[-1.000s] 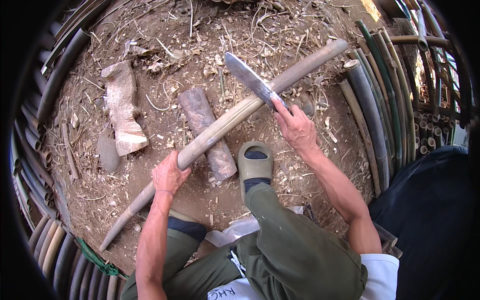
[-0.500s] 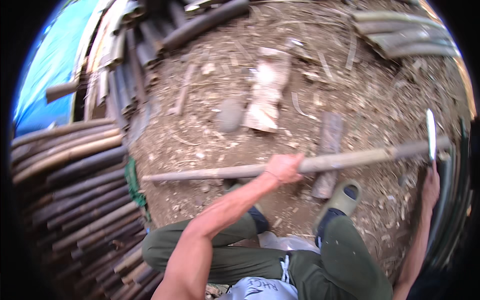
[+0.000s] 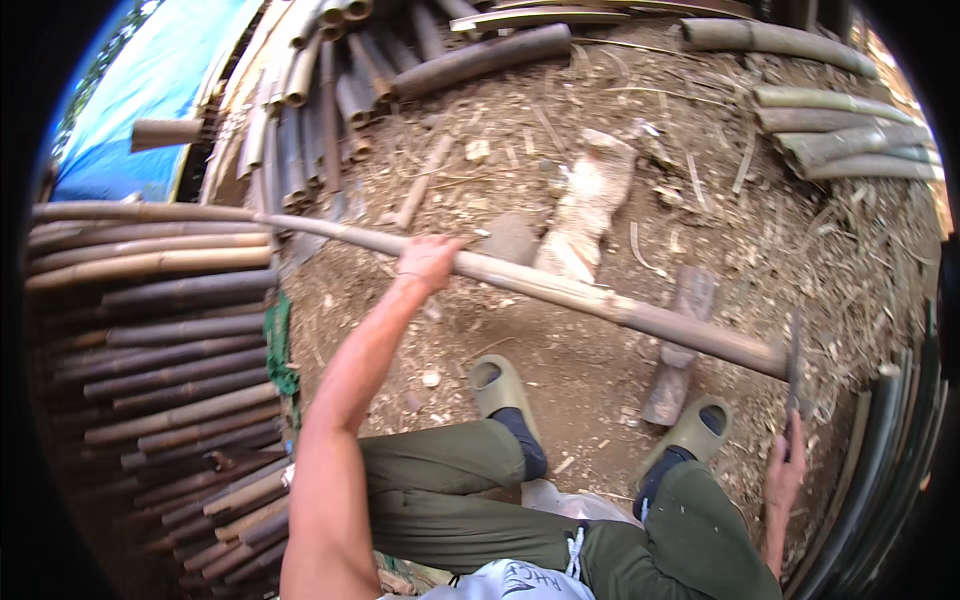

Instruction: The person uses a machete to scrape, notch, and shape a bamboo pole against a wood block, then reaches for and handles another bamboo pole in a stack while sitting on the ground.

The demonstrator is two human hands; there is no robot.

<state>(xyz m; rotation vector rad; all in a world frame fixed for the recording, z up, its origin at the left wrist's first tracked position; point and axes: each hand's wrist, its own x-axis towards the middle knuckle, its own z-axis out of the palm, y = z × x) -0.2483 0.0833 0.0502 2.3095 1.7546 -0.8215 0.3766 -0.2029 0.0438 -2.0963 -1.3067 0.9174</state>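
My left hand is wrapped round a long bamboo pole, nearer its thin end. The pole slants down to the right, its thin end reaching the stacked bamboo at the left. Its thick end passes over a short wooden block lying on the ground; I cannot tell whether they touch. In my right hand is a large knife by its handle, blade pointing up. The blade stands at the pole's thick end, touching it or very close to it.
Stacked bamboo poles fill the left side, and more bamboo lies at the back. Cut pieces rest at far right; dark poles line the right edge. A grey stone and a pale crumpled sheet lie ahead among shavings.
The pole has shifted left and tilted, its thick end now lower. My left hand has moved left and away from me with it. My right hand has brought the knife down and left.
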